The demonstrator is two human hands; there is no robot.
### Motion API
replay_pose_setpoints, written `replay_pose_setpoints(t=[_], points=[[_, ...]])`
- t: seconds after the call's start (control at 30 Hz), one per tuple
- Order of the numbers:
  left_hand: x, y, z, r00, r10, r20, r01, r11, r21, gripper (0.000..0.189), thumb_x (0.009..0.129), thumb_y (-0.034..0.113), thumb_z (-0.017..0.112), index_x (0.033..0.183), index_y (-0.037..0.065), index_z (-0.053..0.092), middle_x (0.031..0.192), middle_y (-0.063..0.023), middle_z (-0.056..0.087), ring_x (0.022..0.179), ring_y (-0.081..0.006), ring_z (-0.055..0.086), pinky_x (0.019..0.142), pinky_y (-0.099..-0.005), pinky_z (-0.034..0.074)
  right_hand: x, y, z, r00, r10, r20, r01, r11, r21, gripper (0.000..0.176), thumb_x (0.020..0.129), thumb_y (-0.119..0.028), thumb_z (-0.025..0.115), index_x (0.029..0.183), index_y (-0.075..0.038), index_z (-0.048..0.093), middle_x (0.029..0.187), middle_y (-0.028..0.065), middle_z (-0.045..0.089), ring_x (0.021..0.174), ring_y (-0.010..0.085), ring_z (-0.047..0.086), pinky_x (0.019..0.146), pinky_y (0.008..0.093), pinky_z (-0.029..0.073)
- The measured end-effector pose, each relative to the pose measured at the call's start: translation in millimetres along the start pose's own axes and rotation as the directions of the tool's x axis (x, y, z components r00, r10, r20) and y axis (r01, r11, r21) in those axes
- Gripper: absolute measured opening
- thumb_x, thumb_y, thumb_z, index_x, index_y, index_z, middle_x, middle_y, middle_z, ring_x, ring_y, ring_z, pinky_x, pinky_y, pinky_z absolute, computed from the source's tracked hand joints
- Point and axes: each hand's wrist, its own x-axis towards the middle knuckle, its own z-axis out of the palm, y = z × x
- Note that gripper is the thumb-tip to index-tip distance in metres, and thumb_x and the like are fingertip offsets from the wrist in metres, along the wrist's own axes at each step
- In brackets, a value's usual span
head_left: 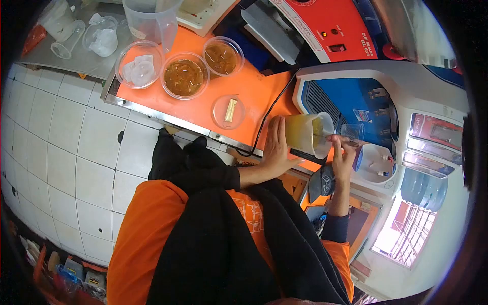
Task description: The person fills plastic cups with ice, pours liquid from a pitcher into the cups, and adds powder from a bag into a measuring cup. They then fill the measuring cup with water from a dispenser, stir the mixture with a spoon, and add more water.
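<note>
A translucent pitcher [301,133] of yellow liquid is at the counter's right part, its mouth toward the right of the view. My left hand [276,147] wraps its base end and side, thumb apart from the fingers. My right hand [344,152] is closed at the mouth, pinching a thin stirring utensil [321,135] whose far end is in the pitcher. A clear plastic cup [353,133] is just beyond the right fingers. Left of the pitcher, a small round lid or dish [219,115] carries a gold sachet [231,110].
Two tubs of brown food [184,76] [220,57] and a tub with white bags [138,70] stand on the orange counter [190,114]. A black cable [263,122] crosses it. Behind are a red cup sealer [330,25] and a blue-grey dispenser [351,96]. A dark cap [322,183] is near my right forearm.
</note>
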Motion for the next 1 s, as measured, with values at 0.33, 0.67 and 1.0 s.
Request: replay_pose_setpoints(t=[0.33,0.67,1.0], points=[[20,-49,-4,0.984,0.127,0.127,-0.15,0.971,0.187,0.096,0.069,0.028,0.077,0.138,-0.007,0.019,0.139,-0.0266,0.029,0.131,-0.0408,0.028,0.109,-0.0465,0.026,-1,0,1,0.993,0.112,-0.04,-0.095,0.95,0.298,0.025,0.094,-0.017,0.053,0.088,0.002,0.068,0.086,0.0065,0.067,0.08,0.0139,0.057,0.074,0.0268,0.044],[23,-50,-7,0.982,0.159,0.105,-0.172,0.976,0.131,0.095,0.065,0.022,0.078,0.136,-0.008,0.023,0.136,-0.0237,0.033,0.129,-0.0367,0.032,0.112,-0.0439,0.021,1,6,1,0.998,0.058,0.024,-0.059,0.998,0.036,0.023,0.094,-0.014,0.053,0.089,0.004,0.068,0.085,0.0071,0.065,0.08,0.0134,0.057,0.071,0.0252,0.044],[22,-52,-9,0.981,0.175,0.09,-0.189,0.964,0.185,0.095,0.065,0.026,0.078,0.135,-0.007,0.024,0.135,-0.0233,0.035,0.128,-0.0355,0.034,0.111,-0.0434,0.022,0,4,0,0.986,0.156,-0.05,-0.129,0.928,0.349,0.026,0.094,-0.019,0.054,0.088,0.001,0.07,0.085,0.0066,0.066,0.081,0.0127,0.058,0.077,0.0254,0.045]])
